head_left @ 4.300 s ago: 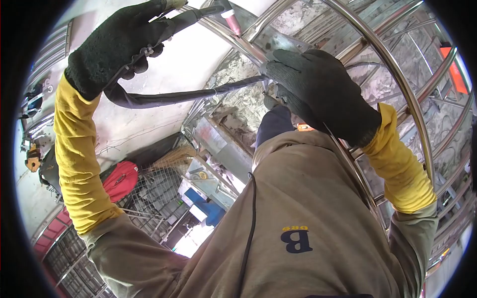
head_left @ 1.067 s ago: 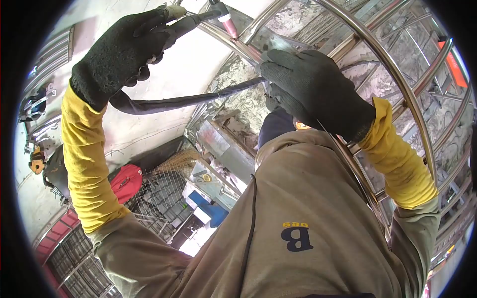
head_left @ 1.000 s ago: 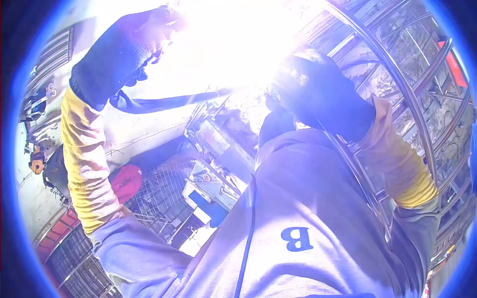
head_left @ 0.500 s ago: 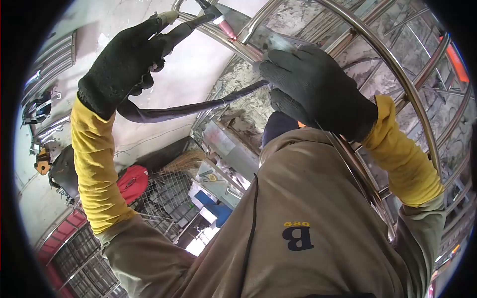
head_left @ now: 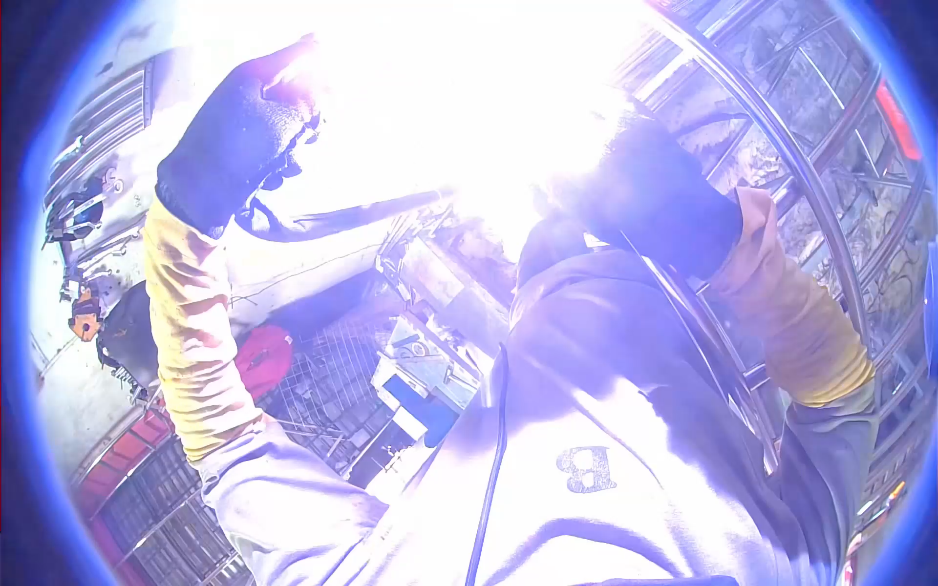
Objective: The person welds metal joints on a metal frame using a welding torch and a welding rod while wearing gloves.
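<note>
A white-violet glare [head_left: 440, 88] covers the upper middle of the head view and hides the torch tip and the metal joint. At its left edge, my left hand [head_left: 234, 137], in a dark glove, is closed on a welding torch; the torch itself is washed out now. Its dark cable [head_left: 342, 221] loops from below this hand towards the right. My right hand [head_left: 660, 195], also gloved, lies across the light, beside the metal tubing, its fingers lost in the brightness. Half a second ago they were bent together over the tube. A thin bright rod [head_left: 674, 288] shows just below it.
Curved shiny metal tubes [head_left: 796, 156] form a frame on the right. Lower left of centre are a red object [head_left: 264, 359], a wire grid [head_left: 327, 376] and a bench with a blue item [head_left: 430, 410]. Tools [head_left: 83, 210] hang along the left wall.
An intense welding arc has lit up, whitening the upper middle and tinting the view violet. The torch and fingertips have vanished in the glare. Both hands have hardly moved.
</note>
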Available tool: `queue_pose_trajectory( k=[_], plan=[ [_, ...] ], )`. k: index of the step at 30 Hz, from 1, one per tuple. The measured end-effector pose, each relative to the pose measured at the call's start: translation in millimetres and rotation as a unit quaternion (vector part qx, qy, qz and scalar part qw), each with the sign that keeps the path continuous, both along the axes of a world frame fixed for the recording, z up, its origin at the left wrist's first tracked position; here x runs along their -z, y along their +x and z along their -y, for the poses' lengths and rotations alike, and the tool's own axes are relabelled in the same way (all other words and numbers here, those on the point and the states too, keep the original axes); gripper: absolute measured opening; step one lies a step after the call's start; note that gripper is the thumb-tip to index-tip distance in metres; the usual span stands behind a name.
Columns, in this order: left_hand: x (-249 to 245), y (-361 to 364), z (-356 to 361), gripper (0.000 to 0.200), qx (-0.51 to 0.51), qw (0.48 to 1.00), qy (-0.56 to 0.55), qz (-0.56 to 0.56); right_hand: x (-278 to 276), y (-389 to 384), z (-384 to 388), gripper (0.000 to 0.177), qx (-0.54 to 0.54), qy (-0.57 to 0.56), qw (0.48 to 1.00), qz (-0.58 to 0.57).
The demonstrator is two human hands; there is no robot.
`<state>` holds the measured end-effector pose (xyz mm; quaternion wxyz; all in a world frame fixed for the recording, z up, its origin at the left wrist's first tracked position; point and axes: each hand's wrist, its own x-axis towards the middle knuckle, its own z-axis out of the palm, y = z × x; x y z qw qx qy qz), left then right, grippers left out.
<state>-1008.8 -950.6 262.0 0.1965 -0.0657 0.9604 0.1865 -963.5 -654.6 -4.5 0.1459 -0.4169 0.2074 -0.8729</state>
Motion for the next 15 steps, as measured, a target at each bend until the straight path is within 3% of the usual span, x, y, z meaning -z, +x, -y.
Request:
queue_pose_trajectory(
  k=[1,2,4,5,6,8,10,12,14,15],
  plan=[
    [-3,4,4,0.055,0.025,1.000,0.013,-0.002,8,13,7,0.026,-0.024,-0.026,0.995,0.096],
    [-3,4,1,0.055,0.026,1.000,0.013,-0.002,10,17,6,0.026,-0.024,-0.025,0.995,0.095],
    [0,4,-9,0.055,-0.014,0.997,0.067,0.027,15,21,0,0.025,0.048,0.077,0.988,0.126],
    [1,6,-9,0.055,-0.015,0.997,0.067,0.027,10,19,0,0.025,0.047,0.077,0.988,0.127],
    [2,8,-9,0.054,-0.010,0.998,0.059,0.019,-4,13,0,0.027,0.136,0.176,0.975,0.015],
    [2,10,-13,0.053,-0.005,0.999,0.051,0.011,-35,-1,0,0.031,0.298,0.355,0.862,-0.205],
    [0,10,-28,0.053,-0.020,0.999,-0.026,0.032,-54,-10,3,0.034,0.425,0.491,0.646,-0.400],
    [-2,10,-34,0.053,-0.037,0.997,-0.051,0.039,-53,-10,4,0.035,0.423,0.487,0.662,-0.382],
    [0,11,-31,0.055,-0.070,0.997,0.001,0.039,-51,-10,1,0.054,0.418,0.462,0.680,-0.387],
    [0,11,-30,0.055,-0.070,0.997,0.000,0.039,-49,-11,2,0.054,0.419,0.461,0.680,-0.387]
  ],
)
